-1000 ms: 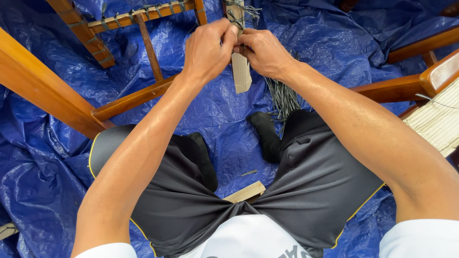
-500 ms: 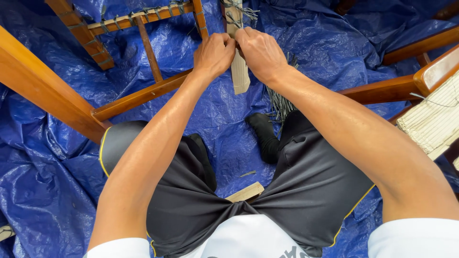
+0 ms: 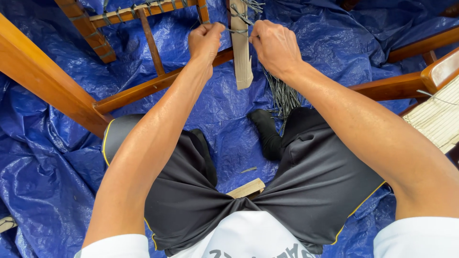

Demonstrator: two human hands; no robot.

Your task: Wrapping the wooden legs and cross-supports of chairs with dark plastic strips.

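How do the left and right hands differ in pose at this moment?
The left hand is closed into a tight fist, pulling a thin dark cord; the right hand is looser, fingers pinching the cord beside the pale wooden slat. The left sits left of the slat, the right on its other side. Both are raised level, gripping the same cord.

Left hand [image 3: 205, 40] is closed in a fist on a thin dark cord [image 3: 237, 31]; right hand [image 3: 275, 45] pinches the same cord on the other side of a flat pale wooden slat [image 3: 240, 48] standing upright between both hands. A bundle of dark strands [image 3: 282, 95] hangs below the right hand. Wooden chair frame [image 3: 158, 85] lies on a blue tarp [image 3: 52, 157]; person sits with knees apart, dark shorts.
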